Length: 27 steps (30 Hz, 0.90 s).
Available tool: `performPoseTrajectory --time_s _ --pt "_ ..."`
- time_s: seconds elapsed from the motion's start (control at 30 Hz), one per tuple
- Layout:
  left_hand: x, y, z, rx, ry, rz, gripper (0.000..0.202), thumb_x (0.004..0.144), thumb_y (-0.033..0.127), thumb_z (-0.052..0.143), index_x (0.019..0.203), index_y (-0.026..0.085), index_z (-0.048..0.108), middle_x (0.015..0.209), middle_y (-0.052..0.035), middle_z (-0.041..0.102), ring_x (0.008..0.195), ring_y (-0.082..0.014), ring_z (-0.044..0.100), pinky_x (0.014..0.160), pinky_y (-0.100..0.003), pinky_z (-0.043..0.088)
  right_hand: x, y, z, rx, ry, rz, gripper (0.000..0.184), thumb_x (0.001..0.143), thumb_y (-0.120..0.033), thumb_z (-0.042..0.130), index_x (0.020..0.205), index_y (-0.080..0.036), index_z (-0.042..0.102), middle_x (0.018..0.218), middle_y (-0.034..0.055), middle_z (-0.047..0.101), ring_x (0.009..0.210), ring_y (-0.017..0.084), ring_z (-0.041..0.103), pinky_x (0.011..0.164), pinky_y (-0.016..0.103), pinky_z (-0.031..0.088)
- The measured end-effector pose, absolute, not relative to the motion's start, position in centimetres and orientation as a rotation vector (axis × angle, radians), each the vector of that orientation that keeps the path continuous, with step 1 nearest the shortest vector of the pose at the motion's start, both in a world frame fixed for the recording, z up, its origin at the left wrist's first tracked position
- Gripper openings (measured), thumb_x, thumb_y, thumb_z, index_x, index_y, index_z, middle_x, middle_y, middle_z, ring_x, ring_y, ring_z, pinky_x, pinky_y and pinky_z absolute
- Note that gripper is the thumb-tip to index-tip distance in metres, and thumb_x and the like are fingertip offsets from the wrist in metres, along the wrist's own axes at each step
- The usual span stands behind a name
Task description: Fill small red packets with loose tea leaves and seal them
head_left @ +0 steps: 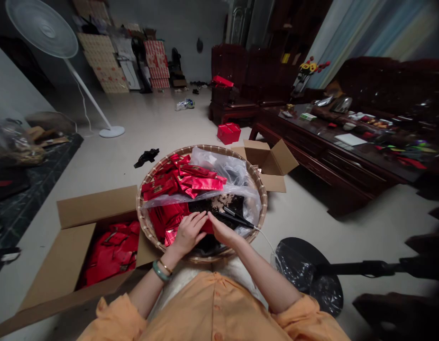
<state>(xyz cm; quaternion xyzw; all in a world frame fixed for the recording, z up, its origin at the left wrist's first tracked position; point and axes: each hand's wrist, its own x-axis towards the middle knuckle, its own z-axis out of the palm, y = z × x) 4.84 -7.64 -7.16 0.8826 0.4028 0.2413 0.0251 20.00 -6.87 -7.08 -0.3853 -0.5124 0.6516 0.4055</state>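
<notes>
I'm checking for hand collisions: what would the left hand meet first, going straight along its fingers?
Probably the right hand, close ahead of the left hand, though depth is unclear from this single view.

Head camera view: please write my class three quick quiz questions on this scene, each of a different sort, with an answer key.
1. True or false: the green bangle and the gold bangle are both on the left arm.
2. Fill in the colour: the open cardboard box at lower left holds ____ packets.
3. Inside the woven basket, which is nearer the black corded tool: the left hand or the right hand?

Key: 1. True. 2. Red. 3. The right hand.
</notes>
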Motion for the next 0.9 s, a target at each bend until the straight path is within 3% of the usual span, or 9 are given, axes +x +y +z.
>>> performPoseTrajectory --time_s 0.23,0.47,0.57,0.77,0.9 --pt "4.1 -7.7 -9.0 2.644 1.333 0.897 0.056 0.076 0.018 0.059 0.13 0.019 0.045 0.127 -0.0097 0.055 0.111 -0.028 0.046 0.093 -0.045 0.044 20.8 -7.8 -5.7 -1.072 -1.109 1.895 0.054 0.079 -0.063 0.046 0.108 -0.02 0.062 0.107 0.0075 0.064 0.103 0.021 0.055 0.087 0.039 0.044" --pt "4.3 -7.7 -8.4 2.6 1.342 0.92 0.065 0.074 0.014 0.059 0.135 0.017 0.037 0.129 -0.0109 0.051 0.114 -0.0273 0.044 0.097 -0.045 0.041 21.4 -7.9 -5.1 -1.129 -1.118 1.904 0.06 0.084 -0.065 0.034 0.12 -0.022 0.054 0.105 0.0077 0.065 0.102 0.02 0.058 0.095 0.042 0.035" --pt "4.6 -7.7 -8.0 2.624 1.274 0.853 0.068 0.071 0.013 0.061 0.134 0.018 0.037 0.127 -0.01 0.053 0.115 -0.0275 0.044 0.096 -0.046 0.041 20.9 -7.9 -5.3 -1.063 -1.069 1.963 0.064 0.083 -0.068 0.033 0.117 -0.018 0.055 0.101 0.0085 0.066 0.097 0.019 0.059 0.094 0.042 0.037" --pt "4.1 -7.3 -8.0 2.503 1.297 0.909 0.047 0.072 0.013 0.06 0.118 0.02 0.051 0.107 -0.0092 0.062 0.099 -0.0241 0.055 0.085 -0.041 0.047 22.0 -8.1 -3.0 -1.063 -1.33 1.901 0.06 0.073 -0.063 0.054 0.113 -0.019 0.059 0.11 0.0073 0.062 0.102 0.023 0.056 0.088 0.04 0.044" --pt "3.6 -7.0 -8.4 2.41 1.371 1.029 0.046 0.07 0.013 0.06 0.115 0.019 0.052 0.106 -0.0084 0.062 0.099 -0.0239 0.056 0.086 -0.04 0.047 23.5 -7.9 -1.2 -1.092 -1.627 1.724 0.051 0.086 -0.054 0.04 0.117 -0.018 0.058 0.108 0.0088 0.064 0.101 0.024 0.058 0.082 0.037 0.047"
